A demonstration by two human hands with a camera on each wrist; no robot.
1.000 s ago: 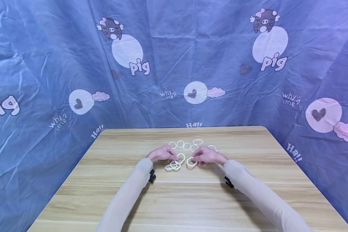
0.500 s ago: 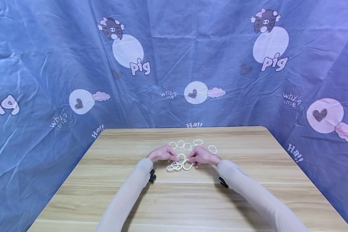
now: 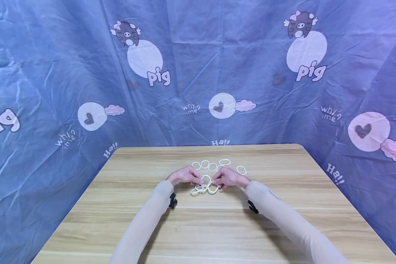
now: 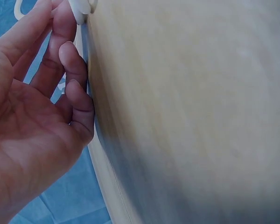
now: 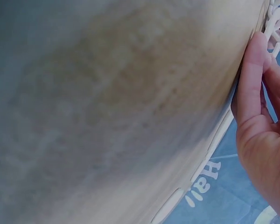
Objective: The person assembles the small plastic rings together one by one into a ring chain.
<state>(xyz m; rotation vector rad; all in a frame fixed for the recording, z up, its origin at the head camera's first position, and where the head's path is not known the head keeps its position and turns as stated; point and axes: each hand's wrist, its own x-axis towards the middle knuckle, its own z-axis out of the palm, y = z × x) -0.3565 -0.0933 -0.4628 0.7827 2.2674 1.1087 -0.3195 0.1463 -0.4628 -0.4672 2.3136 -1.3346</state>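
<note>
Pinching a white ring [image 3: 206, 176] with the left hand [image 3: 186, 174] and a second ring [image 3: 212, 193] with the right hand [image 3: 231, 177], over the wood-grain table [image 3: 198, 234]. Facing loose rings [image 3: 224, 159] farther back and blue printed cloth [image 3: 198, 55] beyond.

Small screened-off tabletop space, wrinkled blue fabric [image 3: 191, 55] hung on three sides, printed with cartoon pigs [image 3: 127, 33] and hearts [image 3: 363, 131], wood-grain table [image 3: 211, 231] within, home or studio impossible to tell
</note>
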